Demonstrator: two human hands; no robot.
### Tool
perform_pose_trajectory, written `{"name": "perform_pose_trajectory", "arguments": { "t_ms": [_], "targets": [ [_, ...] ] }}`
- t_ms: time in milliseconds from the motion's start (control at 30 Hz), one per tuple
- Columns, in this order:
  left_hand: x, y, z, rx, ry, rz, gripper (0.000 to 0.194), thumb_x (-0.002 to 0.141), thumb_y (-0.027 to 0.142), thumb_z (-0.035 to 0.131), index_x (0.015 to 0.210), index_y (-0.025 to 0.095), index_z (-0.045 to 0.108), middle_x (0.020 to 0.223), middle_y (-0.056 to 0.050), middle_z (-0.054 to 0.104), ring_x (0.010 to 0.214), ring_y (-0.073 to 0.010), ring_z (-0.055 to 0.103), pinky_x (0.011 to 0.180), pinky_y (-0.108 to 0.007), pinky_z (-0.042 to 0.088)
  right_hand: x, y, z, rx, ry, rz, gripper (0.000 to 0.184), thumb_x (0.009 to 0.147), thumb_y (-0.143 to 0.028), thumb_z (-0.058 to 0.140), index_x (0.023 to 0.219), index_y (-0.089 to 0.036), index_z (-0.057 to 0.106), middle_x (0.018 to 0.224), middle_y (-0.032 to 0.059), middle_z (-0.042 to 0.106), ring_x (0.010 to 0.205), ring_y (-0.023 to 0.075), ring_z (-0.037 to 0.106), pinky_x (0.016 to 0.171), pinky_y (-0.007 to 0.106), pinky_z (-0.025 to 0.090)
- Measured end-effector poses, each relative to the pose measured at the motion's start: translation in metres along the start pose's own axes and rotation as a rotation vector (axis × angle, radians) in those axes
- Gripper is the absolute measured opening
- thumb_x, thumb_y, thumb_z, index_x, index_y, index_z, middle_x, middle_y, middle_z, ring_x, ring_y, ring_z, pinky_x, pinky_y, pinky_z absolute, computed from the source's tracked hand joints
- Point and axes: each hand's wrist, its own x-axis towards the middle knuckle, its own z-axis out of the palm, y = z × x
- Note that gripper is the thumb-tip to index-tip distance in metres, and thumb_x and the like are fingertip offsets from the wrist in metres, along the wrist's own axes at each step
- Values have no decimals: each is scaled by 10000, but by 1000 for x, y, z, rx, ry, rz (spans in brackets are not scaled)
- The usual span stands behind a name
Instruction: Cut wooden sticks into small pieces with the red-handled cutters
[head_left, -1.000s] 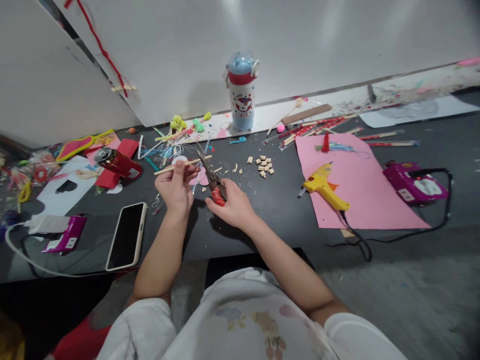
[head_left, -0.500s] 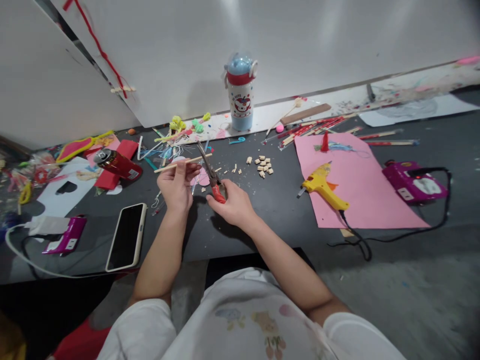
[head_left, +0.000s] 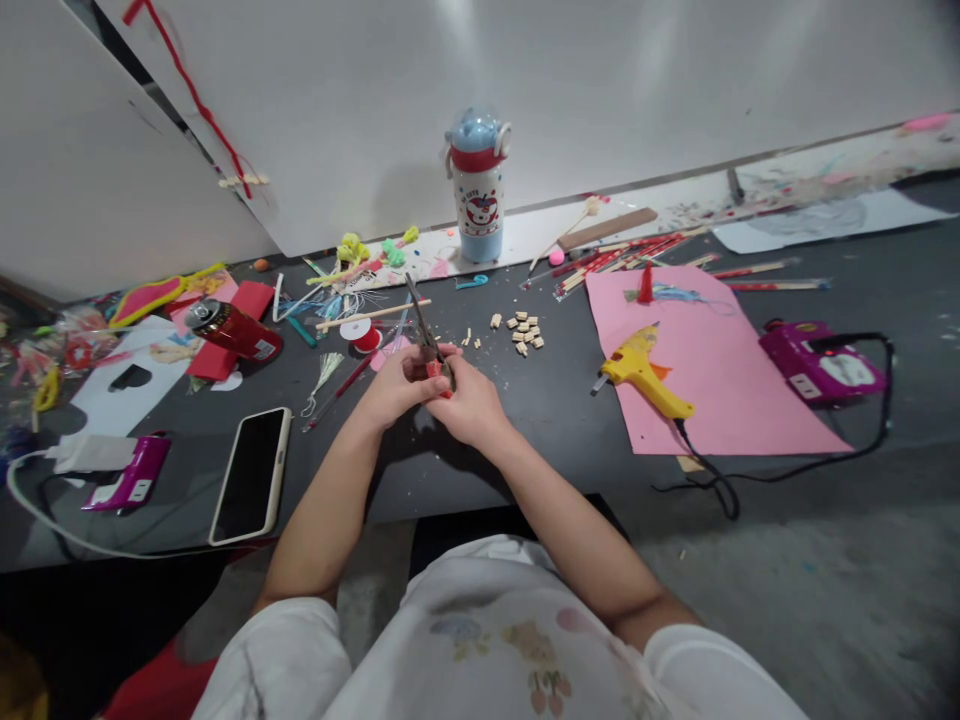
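My right hand [head_left: 472,403] is wrapped round the red handles of a pair of long-nosed pliers [head_left: 425,330], whose jaws point away from me. Against those handles closes my left hand [head_left: 399,385], its thumb and fingers touching them from the left. A thin wooden stick [head_left: 371,315] runs across at the jaws; whether they grip it is hard to tell. Short cut pieces of wood [head_left: 527,328] lie in a small pile to the right. Left of the pliers is a spool of red thread [head_left: 361,335], with a white tassel [head_left: 325,371] nearby.
A yellow glue gun [head_left: 646,378] rests on pink paper [head_left: 739,405] at the right, its cord leading off. A water bottle [head_left: 480,190] stands at the back wall. On the left are a phone [head_left: 251,477], a tilted red can [head_left: 234,332] and a purple power strip [head_left: 135,476].
My left hand has let go of the stick and moved right and nearer to me, onto the pliers' handles. The spool of thread and tassel have come into sight.
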Motion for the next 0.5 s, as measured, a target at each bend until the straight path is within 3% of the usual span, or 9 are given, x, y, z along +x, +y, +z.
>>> {"name": "perform_pose_trajectory", "arguments": {
  "t_ms": [233, 500],
  "targets": [
    [1, -3, 4, -34, 71, 60, 470, 607, 387, 776, 1001, 157, 663, 968, -84, 698, 848, -184, 646, 779, -285, 503, 0, -1, -2, -1, 17, -34, 557, 798, -480, 491, 1287, -213, 470, 1126, 97, 658, 993, 283, 641, 836, 411, 494],
    [2, -7, 4, -23, 91, 79, 454, 607, 413, 774, 961, 154, 654, 935, -82, 699, 830, -176, 647, 757, -273, 504, 2, -6, -4, -24, 27, -20, 530, 810, -470, 487, 1278, -221, 498, 1090, 93, 680, 1001, 291, 650, 838, 407, 497]
  ]
}}
